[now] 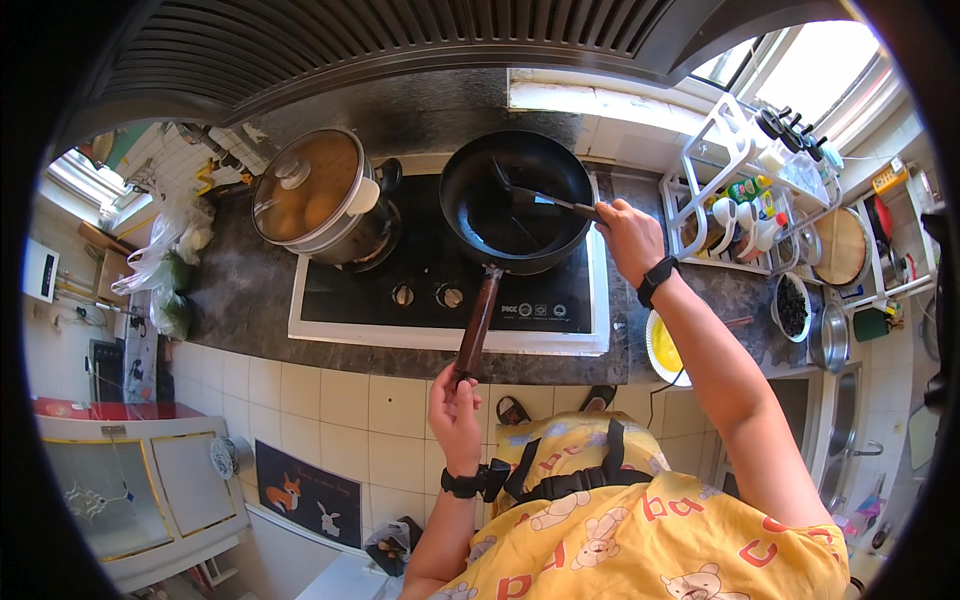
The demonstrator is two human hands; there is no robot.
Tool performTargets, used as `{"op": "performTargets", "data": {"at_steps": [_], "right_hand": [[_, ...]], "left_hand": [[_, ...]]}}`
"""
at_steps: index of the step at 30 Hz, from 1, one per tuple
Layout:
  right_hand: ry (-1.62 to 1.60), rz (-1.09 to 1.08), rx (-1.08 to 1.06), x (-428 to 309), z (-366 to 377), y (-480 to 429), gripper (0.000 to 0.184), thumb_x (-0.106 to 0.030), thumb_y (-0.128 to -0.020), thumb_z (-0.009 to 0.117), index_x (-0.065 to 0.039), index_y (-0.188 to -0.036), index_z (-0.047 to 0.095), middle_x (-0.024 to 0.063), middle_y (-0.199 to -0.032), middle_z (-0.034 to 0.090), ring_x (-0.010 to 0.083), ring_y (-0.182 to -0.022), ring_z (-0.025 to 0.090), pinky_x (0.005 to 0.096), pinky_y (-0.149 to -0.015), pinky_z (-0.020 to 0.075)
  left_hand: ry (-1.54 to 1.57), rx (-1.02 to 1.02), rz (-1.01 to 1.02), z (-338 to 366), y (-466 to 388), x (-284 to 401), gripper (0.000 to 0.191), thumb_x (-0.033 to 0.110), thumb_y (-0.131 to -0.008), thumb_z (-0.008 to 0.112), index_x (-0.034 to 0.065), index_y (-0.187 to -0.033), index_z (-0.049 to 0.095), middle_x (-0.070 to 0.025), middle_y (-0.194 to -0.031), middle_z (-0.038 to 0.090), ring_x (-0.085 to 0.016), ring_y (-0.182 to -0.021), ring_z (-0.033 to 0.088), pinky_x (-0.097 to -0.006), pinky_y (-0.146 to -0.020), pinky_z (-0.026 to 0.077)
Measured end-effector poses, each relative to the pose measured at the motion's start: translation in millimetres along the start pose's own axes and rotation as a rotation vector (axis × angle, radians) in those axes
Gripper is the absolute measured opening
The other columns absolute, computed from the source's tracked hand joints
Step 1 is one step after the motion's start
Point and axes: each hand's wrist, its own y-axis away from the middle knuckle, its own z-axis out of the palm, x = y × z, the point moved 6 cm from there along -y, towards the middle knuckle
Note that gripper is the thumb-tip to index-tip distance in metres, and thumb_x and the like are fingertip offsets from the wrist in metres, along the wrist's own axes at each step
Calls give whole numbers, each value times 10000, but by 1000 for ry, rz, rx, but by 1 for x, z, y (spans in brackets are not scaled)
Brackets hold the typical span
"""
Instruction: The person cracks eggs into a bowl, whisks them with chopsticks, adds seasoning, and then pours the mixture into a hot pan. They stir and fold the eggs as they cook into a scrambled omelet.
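Note:
My left hand grips the end of the long brown handle of a black wok, which sits on the right side of a black glass gas hob. My right hand holds a spatula or turner by its dark handle, with its head down inside the wok. The wok shows a shiny, dark inner surface, and no food can be made out in it. Left of the wok, a steel pot with a glass lid stands on the other burner, with round brownish things under the lid.
On the right counter are a plate with yellow liquid, a bowl of dark food, a metal basin and a white rack of bottles. Plastic bags with greens lie at the left. A range hood hangs overhead.

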Motion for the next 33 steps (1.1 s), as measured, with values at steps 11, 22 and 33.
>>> {"op": "performTargets", "data": {"at_steps": [11, 22, 33], "right_hand": [[67, 26, 34, 26, -2, -3, 177, -114, -942, 711, -92, -1116, 688, 113, -885, 633, 302, -827, 692, 376, -681, 564], [125, 40, 69, 45, -9, 10, 243, -128, -935, 719, -117, -1177, 705, 92, -888, 643, 283, -829, 699, 372, -668, 563], [209, 54, 176, 64, -50, 36, 271, -155, -921, 718, -150, -1191, 744, 59, -839, 633, 255, -765, 678, 368, -650, 551]], "left_hand": [[-52, 67, 24, 3, 3, 2, 322, 145, -1059, 563, 3, -1347, 577, -41, -989, 691, -64, -764, 576, -218, -708, 488], [-56, 102, 20, 4, 4, 0, 320, 156, -1064, 557, 7, -1347, 579, -40, -973, 681, -65, -753, 563, -219, -696, 479], [-31, 88, 32, 1, 3, -3, 329, 146, -1045, 592, 9, -1344, 584, -56, -991, 700, -77, -758, 593, -220, -699, 494]]}}
